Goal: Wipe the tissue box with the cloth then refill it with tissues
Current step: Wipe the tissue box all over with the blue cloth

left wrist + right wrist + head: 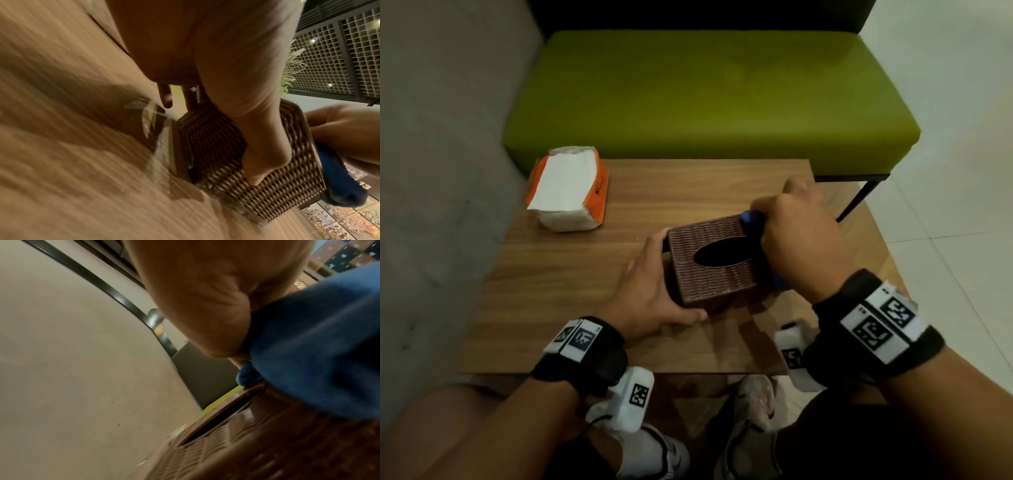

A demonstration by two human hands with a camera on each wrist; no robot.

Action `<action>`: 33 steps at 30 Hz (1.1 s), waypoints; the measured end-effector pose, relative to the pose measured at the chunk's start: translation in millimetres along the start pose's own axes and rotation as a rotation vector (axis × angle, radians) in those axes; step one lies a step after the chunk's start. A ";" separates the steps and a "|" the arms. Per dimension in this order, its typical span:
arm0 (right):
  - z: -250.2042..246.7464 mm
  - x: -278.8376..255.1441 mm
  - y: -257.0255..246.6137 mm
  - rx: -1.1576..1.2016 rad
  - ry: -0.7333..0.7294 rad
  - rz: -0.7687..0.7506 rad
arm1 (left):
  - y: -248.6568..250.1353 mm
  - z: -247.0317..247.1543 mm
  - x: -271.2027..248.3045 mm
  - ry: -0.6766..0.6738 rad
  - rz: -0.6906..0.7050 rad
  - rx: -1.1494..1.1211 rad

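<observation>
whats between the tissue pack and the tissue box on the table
Nothing: in the head view only bare table lies between the tissue pack and the tissue box. The left hand grips the box's near-left side, below that stretch.

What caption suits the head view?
Left hand steadies the brown tissue box while right hand wipes it with a blue cloth.

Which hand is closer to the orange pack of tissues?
Left. The left hand steadies the tissue box on the pack's side; the right hand wipes the far side.
</observation>
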State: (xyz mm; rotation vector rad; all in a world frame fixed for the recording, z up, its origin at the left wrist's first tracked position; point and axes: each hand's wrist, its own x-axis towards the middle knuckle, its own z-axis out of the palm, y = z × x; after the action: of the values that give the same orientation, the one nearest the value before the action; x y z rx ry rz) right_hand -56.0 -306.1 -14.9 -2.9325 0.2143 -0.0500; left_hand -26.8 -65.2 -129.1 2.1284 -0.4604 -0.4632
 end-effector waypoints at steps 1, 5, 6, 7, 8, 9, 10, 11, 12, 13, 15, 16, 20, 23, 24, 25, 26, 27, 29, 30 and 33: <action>-2.9 0.0 0.0 -0.001 -0.008 0.025 | 0.4 0.8 0.8 0.001 0.004 0.001; -3.0 -4.5 -43.5 0.078 -0.060 -0.049 | 5.0 1.3 4.7 0.017 0.019 -0.037; 0.2 -6.9 -59.2 0.100 -0.072 -0.094 | 5.3 1.6 5.4 0.027 0.020 -0.052; 4.5 -8.4 -72.2 0.100 -0.080 -0.140 | 5.3 1.6 5.9 0.034 0.021 -0.066; 7.8 -9.3 -79.9 0.089 -0.083 -0.183 | 5.6 1.3 6.1 0.039 0.020 -0.075; 9.7 -8.6 -82.0 0.082 -0.086 -0.206 | 4.8 1.0 6.2 0.041 0.016 -0.074; 9.2 -6.6 -78.4 0.078 -0.095 -0.203 | 4.1 0.6 6.1 0.037 0.005 -0.063; 7.6 -3.9 -69.8 0.074 -0.099 -0.183 | 4.0 0.4 5.6 0.028 -0.003 -0.039; 5.9 -0.3 -57.9 0.068 -0.096 -0.154 | 3.7 0.4 4.7 0.020 -0.002 -0.015; 5.5 3.7 -43.7 0.063 -0.082 -0.117 | 2.7 0.1 3.9 0.019 0.005 -0.001; 6.1 10.5 -14.2 0.073 -0.044 -0.031 | 2.8 0.1 2.6 0.017 0.004 0.018; 7.4 12.0 -3.4 0.091 -0.018 -0.003 | 2.7 0.2 1.8 0.013 -0.004 0.025; 13.8 -4.9 6.7 0.155 0.066 -0.004 | 4.3 -1.3 0.3 -0.003 -0.015 0.030; 9.6 -35.2 10.5 0.224 0.036 0.038 | 5.8 -2.1 -3.5 -0.003 -0.014 0.022; 8.3 -44.4 12.7 0.228 0.009 0.048 | 6.4 -2.2 -4.9 -0.004 -0.015 0.021; 7.5 -50.0 15.5 0.218 -0.005 0.053 | 6.4 -2.0 -5.8 -0.005 -0.014 0.018; 7.3 -51.0 17.3 0.200 -0.011 0.054 | 6.4 -1.4 -6.3 -0.005 -0.012 0.012; 8.2 -48.1 17.1 0.181 -0.004 0.051 | 6.8 -0.9 -7.1 -0.006 -0.014 0.008; 10.7 -31.9 14.2 0.171 0.042 0.048 | 8.4 0.8 -8.2 0.002 -0.020 0.000; 11.9 -20.6 12.7 0.175 0.058 0.050 | 8.7 1.8 -8.4 0.008 -0.023 -0.009; 13.7 0.3 11.6 0.158 0.053 0.046 | 7.2 4.2 -8.3 0.027 -0.029 -0.022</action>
State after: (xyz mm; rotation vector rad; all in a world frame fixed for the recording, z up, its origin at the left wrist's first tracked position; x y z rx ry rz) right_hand -56.6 -314.6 -30.7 -2.7698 0.2729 -0.1320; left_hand -37.1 -68.0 -124.1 2.1196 -0.4076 -0.4529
